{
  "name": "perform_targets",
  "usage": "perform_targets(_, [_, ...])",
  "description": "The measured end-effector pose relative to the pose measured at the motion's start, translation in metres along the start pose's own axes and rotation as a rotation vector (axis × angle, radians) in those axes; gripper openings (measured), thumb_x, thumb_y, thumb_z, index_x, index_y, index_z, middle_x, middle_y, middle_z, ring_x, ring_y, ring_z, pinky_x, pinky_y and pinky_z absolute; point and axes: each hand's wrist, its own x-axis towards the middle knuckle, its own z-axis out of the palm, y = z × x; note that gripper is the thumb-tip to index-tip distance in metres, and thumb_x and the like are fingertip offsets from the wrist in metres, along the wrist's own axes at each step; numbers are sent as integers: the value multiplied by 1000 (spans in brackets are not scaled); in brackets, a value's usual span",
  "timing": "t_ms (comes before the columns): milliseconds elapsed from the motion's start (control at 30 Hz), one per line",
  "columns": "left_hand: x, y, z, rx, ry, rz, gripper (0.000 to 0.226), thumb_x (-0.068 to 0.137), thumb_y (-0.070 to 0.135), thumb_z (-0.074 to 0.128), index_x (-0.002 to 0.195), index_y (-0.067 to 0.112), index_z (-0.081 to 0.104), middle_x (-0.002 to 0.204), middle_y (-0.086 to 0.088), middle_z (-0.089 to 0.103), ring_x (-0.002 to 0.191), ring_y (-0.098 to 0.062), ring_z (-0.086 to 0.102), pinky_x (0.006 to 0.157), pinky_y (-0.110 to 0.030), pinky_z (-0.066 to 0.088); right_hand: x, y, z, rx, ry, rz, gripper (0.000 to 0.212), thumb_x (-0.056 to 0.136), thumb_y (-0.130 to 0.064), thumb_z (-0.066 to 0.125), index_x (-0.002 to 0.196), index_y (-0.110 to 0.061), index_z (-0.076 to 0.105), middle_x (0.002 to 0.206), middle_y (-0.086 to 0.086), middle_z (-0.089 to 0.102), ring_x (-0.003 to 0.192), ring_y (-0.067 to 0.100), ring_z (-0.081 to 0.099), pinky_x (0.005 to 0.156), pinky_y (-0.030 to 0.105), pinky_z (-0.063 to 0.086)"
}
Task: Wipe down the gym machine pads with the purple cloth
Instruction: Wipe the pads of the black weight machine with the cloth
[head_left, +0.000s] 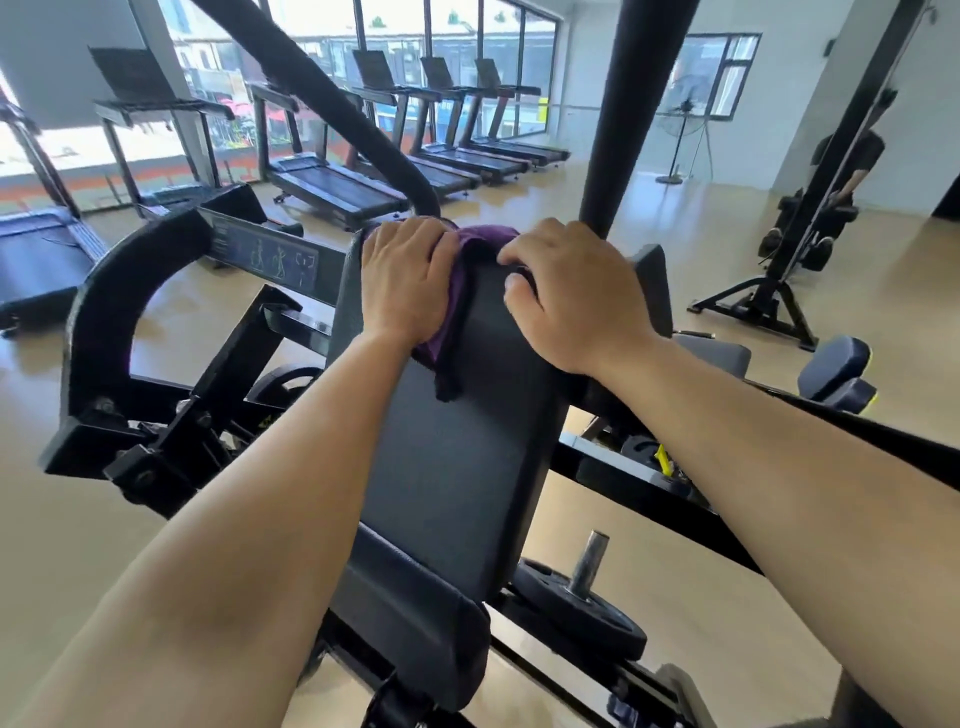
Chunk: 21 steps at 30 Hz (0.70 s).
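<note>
Your left hand (405, 280) lies flat on the purple cloth (480, 240). Its fingers are close together and almost straight, and they press the cloth onto the top left corner of the back pad (467, 467). The cloth lies over the top edge of that pad, between your two hands. One end hangs down the front of the pad, just under your left wrist.

Your right hand (571, 296) is on the top right of the same pad. Its fingers are curled over the top edge and its thumb sits on the front, so it grips the pad. The fingertips touch the end of the cloth, but you cannot tell if they pinch it.

The seat pad (415, 613) is below the back pad. A round weight plate (613, 623) sits on a metal peg (589, 556) to the right of it. A row of treadmills (337, 192) stands by the windows, far from you.
</note>
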Motion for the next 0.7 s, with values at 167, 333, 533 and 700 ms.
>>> perform_targets(167, [15, -37, -1, -40, -2, -139, 34, 100, 35, 35, 102, 20, 65, 115, 0, 64, 112, -27, 50, 97, -38, 35, 39, -13, 21, -46, -140, 146, 35, 95, -36, 37, 104, -21, 68, 105, 2, 65, 91, 27, 61, 77, 41, 53])
perform_targets(333, [23, -65, -5, -293, -40, -485, 36, 103, 38, 29, 103, 21, 61, 115, -7, 66, 108, -31, 56, 80, -37, 33, 43, -10, 22, -37, -105, 206, 35, 93, -33, 34, 83, -21, 65, 91, 0, 65, 80, 29, 59, 68, 37, 42])
perform_targets(533, [-24, -72, 0, -262, 7, -569, 37, 107, 36, 23, 104, 14, 53, 114, -14, 65, 106, -36, 57, 76, -37, 30, 41, -13, 25, -111, -50, 122, 33, 94, -36, 35, 78, -19, 58, 82, 1, 59, 74, 29, 56, 65, 37, 39])
perform_targets(700, [-124, -94, 6, -209, -49, -734, 41, 106, 41, 22, 120, 17, 52, 131, -11, 60, 117, -39, 56, 87, -45, 38, 40, -13, 29, -183, -1, 46, 37, 95, -37, 34, 85, -15, 62, 86, 6, 61, 72, 33, 55, 63, 36, 39])
